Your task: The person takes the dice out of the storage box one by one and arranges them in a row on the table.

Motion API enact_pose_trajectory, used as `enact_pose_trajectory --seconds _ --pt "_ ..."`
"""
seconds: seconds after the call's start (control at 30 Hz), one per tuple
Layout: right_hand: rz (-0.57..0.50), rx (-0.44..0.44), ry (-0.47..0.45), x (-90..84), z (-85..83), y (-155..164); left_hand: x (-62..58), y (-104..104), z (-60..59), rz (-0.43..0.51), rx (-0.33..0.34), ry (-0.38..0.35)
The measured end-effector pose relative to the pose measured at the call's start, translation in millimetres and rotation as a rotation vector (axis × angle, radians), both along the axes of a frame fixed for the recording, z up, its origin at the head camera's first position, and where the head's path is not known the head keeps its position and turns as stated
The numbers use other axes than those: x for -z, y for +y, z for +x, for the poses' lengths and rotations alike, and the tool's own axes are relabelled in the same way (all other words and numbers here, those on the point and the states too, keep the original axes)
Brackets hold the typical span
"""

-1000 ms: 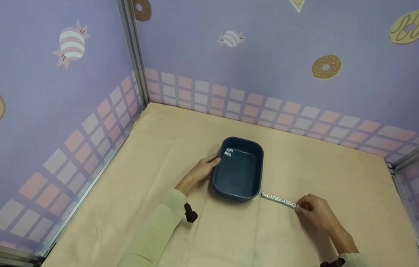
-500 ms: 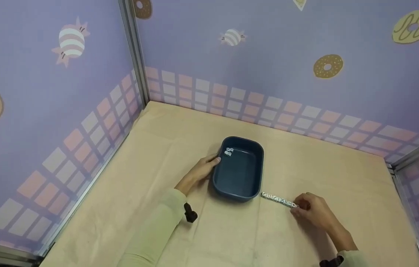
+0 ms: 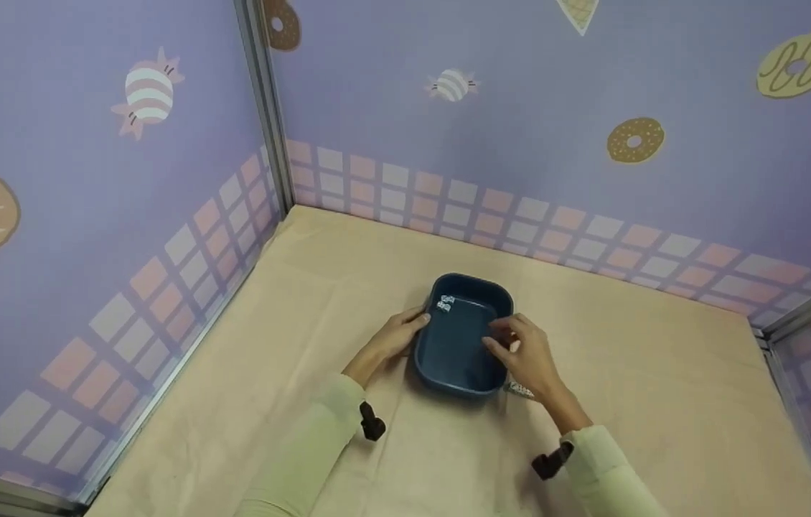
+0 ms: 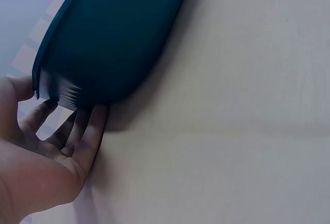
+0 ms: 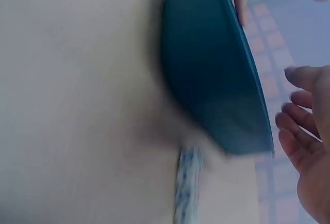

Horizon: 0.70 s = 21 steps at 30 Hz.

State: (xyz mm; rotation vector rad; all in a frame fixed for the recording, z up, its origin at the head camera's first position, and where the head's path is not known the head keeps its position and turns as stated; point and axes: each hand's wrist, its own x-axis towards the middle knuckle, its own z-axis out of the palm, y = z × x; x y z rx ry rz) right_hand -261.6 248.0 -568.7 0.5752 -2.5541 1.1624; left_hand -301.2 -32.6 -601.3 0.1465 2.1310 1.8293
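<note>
Left hand [image 3: 392, 339] rests with relaxed fingers against the tub's [image 3: 457, 373] outer wall. Right hand [image 3: 526, 353] hovers over the tub, fingers loosely spread, holding nothing visible; dice [image 3: 444, 304] lie beyond it.

The tub [image 3: 464, 362] under your hands looked like moulded plastic, dark blue, smooth, with a dull sheen and little glare; your left wrist view showed fine ribbing on its outer wall near the rim. The surface [image 3: 649, 373] was covered with a matt beige sheet, paper-like, faintly creased along fold lines. The small white cubes [image 3: 445, 304] at the tub's upper left looked like hard plastic with dark printed marks. The strip [image 5: 186, 188] at the tub's lower right was blurred, white with blue print. The corner posts [image 3: 262, 108] looked like brushed metal. Your sleeves [image 3: 305, 459] were soft pale cloth.
</note>
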Motion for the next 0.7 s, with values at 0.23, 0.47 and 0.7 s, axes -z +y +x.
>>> enact_pose_trajectory --seconds 0.23,0.47,0.7 --pt "0.069 -0.007 -0.092 -0.7 -49.3 -55 1.6 0 0.9 0.047 0.013 0.015" --pt "0.153 0.074 -0.147 13.7 -74.2 -82 3.9 0 0.9 0.056 0.019 0.044" --pt "0.272 0.129 -0.160 22.5 -82.2 -94 3.5 -1 0.5 0.092 0.010 0.005"
